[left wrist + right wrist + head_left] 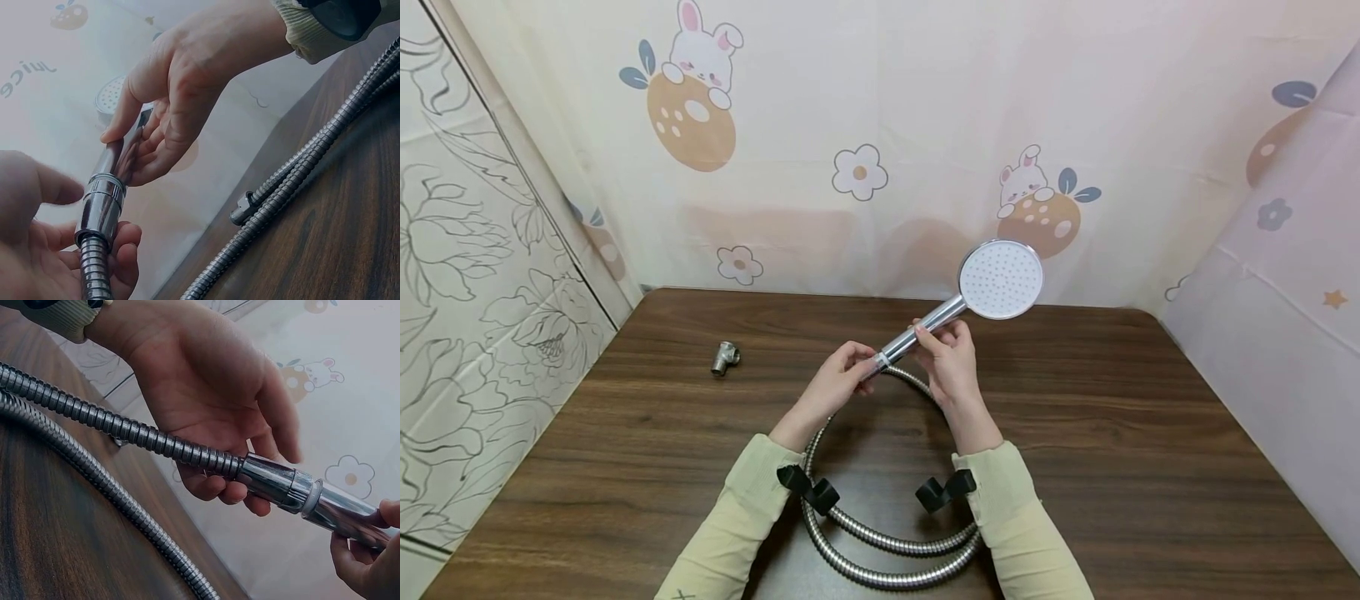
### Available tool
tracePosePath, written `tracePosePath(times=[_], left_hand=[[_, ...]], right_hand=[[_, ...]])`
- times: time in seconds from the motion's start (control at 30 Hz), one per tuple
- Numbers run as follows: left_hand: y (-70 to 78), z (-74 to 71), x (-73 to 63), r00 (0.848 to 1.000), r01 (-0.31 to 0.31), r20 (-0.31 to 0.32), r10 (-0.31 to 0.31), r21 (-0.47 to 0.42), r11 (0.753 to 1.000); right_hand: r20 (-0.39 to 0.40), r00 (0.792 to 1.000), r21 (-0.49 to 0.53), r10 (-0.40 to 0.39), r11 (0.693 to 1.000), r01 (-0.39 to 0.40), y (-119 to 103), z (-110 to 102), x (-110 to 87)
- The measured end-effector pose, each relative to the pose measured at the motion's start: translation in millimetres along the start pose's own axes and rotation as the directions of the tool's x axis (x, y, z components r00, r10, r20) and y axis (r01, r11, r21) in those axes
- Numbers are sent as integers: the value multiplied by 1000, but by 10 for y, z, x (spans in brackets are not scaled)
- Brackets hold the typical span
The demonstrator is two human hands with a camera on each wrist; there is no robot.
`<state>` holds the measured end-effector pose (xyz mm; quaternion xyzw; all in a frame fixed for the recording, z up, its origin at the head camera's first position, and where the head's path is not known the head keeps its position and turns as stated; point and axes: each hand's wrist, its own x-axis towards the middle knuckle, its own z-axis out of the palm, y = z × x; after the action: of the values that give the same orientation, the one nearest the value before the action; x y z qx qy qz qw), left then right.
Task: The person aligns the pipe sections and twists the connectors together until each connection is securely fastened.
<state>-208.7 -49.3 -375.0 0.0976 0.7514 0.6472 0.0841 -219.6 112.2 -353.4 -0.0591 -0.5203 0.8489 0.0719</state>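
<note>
A chrome shower head (1002, 279) with a round white nozzle face is held above the table, tilted up to the right. My right hand (950, 362) pinches its handle (940, 315) between thumb and fingers. At the handle's lower end, my left hand (838, 379) holds the nut (269, 478) of the metal shower hose (187, 450). Its fingers curl beneath the nut, while its thumb stands slightly off the metal. In the right wrist view a pale ring (311, 497) shows at the joint between nut and handle.
The hose lies in loops (887, 575) on the brown wooden table (1150, 433), below and between the forearms. Its other end fitting (244, 209) shows in the left wrist view. A small metal tee fitting (725, 358) lies at the back left. A printed curtain (880, 100) hangs behind the table.
</note>
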Motion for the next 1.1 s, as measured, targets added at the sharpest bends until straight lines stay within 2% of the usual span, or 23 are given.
tracePosePath(times=[0.13,0.37,0.5,0.67,0.8,1.0,1.1], left_hand=[[-3,-2,4,1000,0,-15,0,-37,999],[-8,-11,17,1000,-9,-29,8,-52,999],[0,-9,12,999,-20,-49,18,-38,999],[-14,-15,12,995,-61,-81,62,16,998],[-16,-12,11,993,-77,-86,80,34,996],[-24,-4,6,997,-15,-80,21,76,997],[-31,-3,1,998,38,-44,-33,103,994]], right_hand=[[-4,1000,-4,7,1000,-7,-7,1,-2],[-3,1000,3,3,1000,-3,-14,5,-7],[-4,1000,3,5,1000,-5,-16,5,-10],[-3,1000,-6,10,1000,-10,-21,3,-12],[-1,1000,-3,15,1000,-15,-27,2,-11],[-1,1000,2,18,1000,-18,-30,2,-11],[-2,1000,7,15,1000,-15,-32,1,-14]])
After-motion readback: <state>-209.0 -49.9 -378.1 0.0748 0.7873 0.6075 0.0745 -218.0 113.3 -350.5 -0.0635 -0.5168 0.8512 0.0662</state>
